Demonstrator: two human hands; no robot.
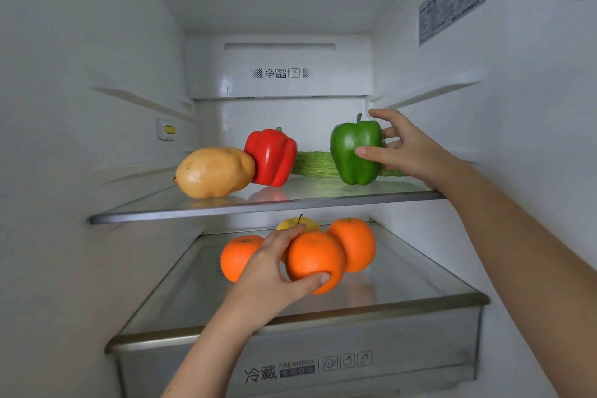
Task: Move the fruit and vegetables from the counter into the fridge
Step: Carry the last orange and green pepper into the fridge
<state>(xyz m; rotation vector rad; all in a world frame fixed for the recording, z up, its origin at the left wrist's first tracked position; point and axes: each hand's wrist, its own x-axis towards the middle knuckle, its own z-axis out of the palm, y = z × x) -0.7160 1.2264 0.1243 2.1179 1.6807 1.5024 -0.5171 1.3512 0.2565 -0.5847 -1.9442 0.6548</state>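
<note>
Inside the open fridge, my right hand point(403, 149) grips a green bell pepper point(350, 155) standing upright on the upper glass shelf point(193, 208). Left of it on that shelf are a red bell pepper point(271, 157) and a tan potato point(213, 171), touching each other. A green bitter gourd point(313, 163) lies behind the peppers. On the lower shelf point(420, 287) my left hand point(274, 271) holds an orange point(315, 260). Two more oranges sit there, one at the left point(235, 255) and one at the right point(355, 242), with a yellow apple point(295, 223) behind them.
White fridge walls close in on both sides. A label sheet point(452, 0) is stuck on the right wall. Below the lower shelf is a clear crisper drawer point(403, 355) with printed icons. A vent housing point(279, 68) fills the back wall above the upper shelf.
</note>
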